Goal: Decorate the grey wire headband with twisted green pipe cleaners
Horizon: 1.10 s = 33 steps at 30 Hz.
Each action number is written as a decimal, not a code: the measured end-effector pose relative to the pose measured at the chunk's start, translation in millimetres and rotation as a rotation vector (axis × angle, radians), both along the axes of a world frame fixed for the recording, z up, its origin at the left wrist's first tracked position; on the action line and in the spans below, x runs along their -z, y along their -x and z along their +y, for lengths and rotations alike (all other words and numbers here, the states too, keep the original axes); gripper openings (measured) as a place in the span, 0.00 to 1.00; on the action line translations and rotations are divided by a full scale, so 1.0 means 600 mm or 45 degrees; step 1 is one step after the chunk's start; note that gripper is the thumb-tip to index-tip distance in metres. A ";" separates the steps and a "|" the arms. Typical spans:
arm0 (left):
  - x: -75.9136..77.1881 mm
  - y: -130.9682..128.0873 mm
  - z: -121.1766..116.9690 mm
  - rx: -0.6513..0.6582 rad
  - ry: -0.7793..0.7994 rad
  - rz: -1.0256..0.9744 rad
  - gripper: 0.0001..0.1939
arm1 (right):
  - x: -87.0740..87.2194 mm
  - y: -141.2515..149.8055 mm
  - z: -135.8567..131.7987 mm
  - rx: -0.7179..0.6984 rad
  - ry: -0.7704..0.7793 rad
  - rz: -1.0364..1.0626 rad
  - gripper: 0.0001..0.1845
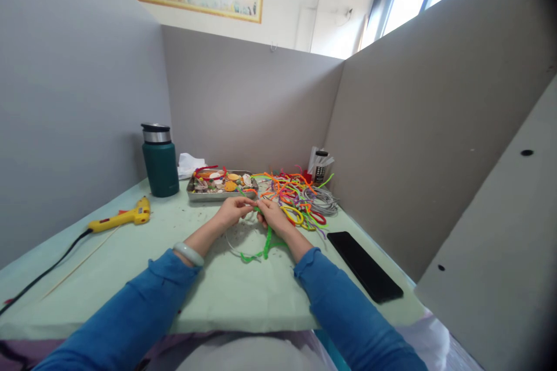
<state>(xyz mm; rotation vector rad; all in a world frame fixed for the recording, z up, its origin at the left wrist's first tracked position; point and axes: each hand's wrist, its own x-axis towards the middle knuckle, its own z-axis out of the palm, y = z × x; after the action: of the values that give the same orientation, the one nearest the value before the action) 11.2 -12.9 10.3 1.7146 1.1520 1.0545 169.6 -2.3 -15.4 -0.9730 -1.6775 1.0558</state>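
Both my hands meet above the middle of the table, fingers pinched together. My left hand (235, 210) and my right hand (273, 215) hold a green pipe cleaner (267, 242) between their fingertips. Its fuzzy green length hangs below my right hand and curls near the table. A thin pale wire loop (230, 248) curves down from my hands, with green wound on its lower part. Just behind my fingers stands a metal tray (204, 197) of shells and small coloured pieces. What lies exactly between the fingertips is partly hidden.
Tangled coloured pipe cleaners (289, 185) and a grey wire coil (322, 202) lie behind my right hand. A black phone (364, 266) rests at right. On the left are a yellow glue gun (119, 220), a thin stick (80, 262) and a green bottle (160, 165). Grey partitions (252, 98) surround the table.
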 end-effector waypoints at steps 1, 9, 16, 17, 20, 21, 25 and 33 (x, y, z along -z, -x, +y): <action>0.000 0.000 0.000 -0.004 0.002 0.003 0.18 | 0.000 0.000 0.000 -0.002 -0.001 0.001 0.18; 0.003 0.001 0.004 -0.009 0.020 -0.009 0.19 | 0.000 0.000 0.000 -0.005 -0.017 0.013 0.17; 0.002 0.000 0.003 -0.035 0.039 -0.001 0.21 | -0.002 0.000 -0.002 -0.015 -0.005 0.011 0.18; 0.001 -0.001 0.003 -0.037 0.039 0.003 0.21 | -0.001 0.000 -0.002 -0.014 -0.006 0.010 0.18; 0.000 -0.001 0.001 -0.041 0.041 0.009 0.20 | -0.001 0.000 -0.002 -0.014 -0.025 -0.009 0.18; -0.001 -0.001 0.000 -0.043 0.042 0.011 0.20 | 0.000 0.000 -0.002 -0.011 -0.030 -0.018 0.18; 0.000 -0.001 0.001 -0.050 0.040 0.026 0.20 | -0.001 0.000 -0.003 0.005 -0.041 -0.037 0.19; 0.005 0.001 0.008 -0.035 0.037 0.054 0.21 | -0.005 0.002 -0.007 -0.005 -0.026 -0.033 0.18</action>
<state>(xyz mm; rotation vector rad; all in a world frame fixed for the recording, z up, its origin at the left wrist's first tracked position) 10.4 -8.0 7.3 1.7103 1.2148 1.0172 168.7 -6.3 -12.3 -0.9740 -1.7087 1.0310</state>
